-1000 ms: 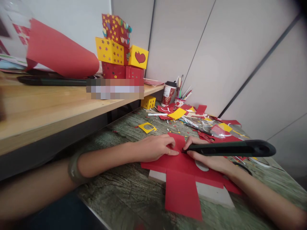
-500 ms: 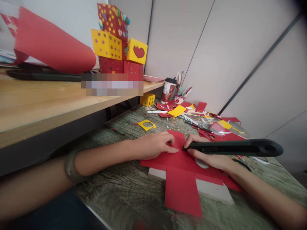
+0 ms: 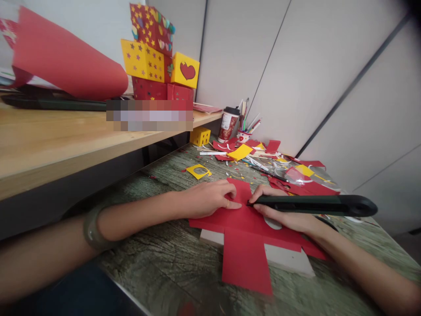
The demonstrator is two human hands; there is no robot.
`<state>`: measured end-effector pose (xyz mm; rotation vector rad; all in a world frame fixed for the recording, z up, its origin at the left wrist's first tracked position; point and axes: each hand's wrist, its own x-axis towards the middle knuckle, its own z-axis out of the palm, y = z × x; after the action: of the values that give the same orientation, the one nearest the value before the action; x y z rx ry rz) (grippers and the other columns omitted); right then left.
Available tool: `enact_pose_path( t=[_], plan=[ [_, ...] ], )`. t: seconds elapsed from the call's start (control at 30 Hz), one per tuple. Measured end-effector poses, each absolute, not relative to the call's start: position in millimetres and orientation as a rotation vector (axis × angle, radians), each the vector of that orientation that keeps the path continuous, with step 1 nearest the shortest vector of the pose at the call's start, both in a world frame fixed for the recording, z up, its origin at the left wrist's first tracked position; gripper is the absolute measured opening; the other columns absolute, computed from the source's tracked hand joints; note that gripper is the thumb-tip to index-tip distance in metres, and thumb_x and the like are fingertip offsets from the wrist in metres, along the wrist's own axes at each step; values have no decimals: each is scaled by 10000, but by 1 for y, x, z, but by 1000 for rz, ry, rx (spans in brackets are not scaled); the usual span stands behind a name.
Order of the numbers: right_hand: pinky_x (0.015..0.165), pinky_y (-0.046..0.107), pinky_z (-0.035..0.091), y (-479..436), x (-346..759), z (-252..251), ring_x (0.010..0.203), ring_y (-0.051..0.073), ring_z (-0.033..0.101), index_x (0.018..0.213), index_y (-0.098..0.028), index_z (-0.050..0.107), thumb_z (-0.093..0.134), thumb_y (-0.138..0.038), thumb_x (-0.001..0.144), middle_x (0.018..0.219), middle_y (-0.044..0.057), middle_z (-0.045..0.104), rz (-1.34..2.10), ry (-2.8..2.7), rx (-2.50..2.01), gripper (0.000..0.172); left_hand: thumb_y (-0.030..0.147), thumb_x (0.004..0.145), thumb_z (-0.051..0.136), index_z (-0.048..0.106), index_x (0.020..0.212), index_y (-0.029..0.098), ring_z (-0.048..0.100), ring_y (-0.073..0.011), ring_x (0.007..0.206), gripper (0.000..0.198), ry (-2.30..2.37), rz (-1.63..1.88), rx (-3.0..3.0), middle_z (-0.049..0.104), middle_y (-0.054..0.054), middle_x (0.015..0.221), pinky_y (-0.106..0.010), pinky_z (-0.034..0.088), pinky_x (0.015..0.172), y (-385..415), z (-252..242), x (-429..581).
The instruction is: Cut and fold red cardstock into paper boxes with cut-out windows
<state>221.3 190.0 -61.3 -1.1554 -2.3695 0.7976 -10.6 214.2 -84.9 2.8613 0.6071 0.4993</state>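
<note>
A red card sheet (image 3: 246, 259) in a cross-like box-net shape lies on a pale board (image 3: 289, 260). My left hand (image 3: 213, 199) rests on the card's left part, fingers spread and pressing down, with nothing held. My right hand (image 3: 279, 208) is closed on a dark green utility knife (image 3: 315, 205), pinching it close to its tip. The tip meets the card just right of my left fingertips, though the blade itself is too small to make out. Below my right hand, a round hole (image 3: 273, 223) in the card shows the board.
Red and yellow paper scraps (image 3: 240, 152) litter the table's far side. A lidded cup (image 3: 228, 124) and a pen holder (image 3: 244, 136) stand at the back. On the wooden shelf (image 3: 66, 140) at left are stacked decorated boxes (image 3: 144, 60) and a red paper roll (image 3: 66, 61).
The whole view has shifted slightly. The knife's rear end is tilted slightly lower, while its tip stays beside my left fingers. Both hands keep their hold.
</note>
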Motion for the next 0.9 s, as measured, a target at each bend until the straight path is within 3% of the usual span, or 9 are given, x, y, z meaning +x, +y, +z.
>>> enact_pose_path(
  t=[0.27, 0.5, 0.7, 0.9],
  plan=[
    [680, 276, 399, 191, 222, -61, 757, 158, 518, 822, -208, 510, 480, -236, 811, 819, 24, 559, 799, -2372, -1130, 42, 445, 884, 274, 501, 1031, 178, 479, -167, 892, 380, 720, 515, 2766, 499, -65, 978, -280, 362, 777, 215, -87, -10],
    [642, 261, 378, 188, 220, -60, 709, 142, 483, 793, -210, 495, 478, -188, 793, 772, 5, 525, 808, -2361, -1129, 28, 383, 892, 308, 504, 1014, 189, 449, -174, 957, 302, 679, 510, 2767, 494, -63, 1008, -280, 348, 810, 213, -85, -9],
    [624, 256, 369, 187, 220, -60, 690, 140, 482, 781, -211, 490, 485, -146, 764, 762, -3, 523, 818, -2343, -1144, 67, 489, 858, 313, 490, 966, 179, 480, -168, 870, 374, 793, 501, 2648, 495, -56, 964, -285, 364, 776, 213, -85, -9],
    [613, 251, 362, 187, 219, -60, 675, 137, 468, 769, -208, 477, 480, -123, 756, 752, -4, 512, 823, -2334, -1152, 86, 471, 860, 328, 501, 958, 184, 475, -170, 870, 350, 775, 510, 2635, 502, -57, 975, -282, 360, 769, 213, -85, -9]
  ],
)
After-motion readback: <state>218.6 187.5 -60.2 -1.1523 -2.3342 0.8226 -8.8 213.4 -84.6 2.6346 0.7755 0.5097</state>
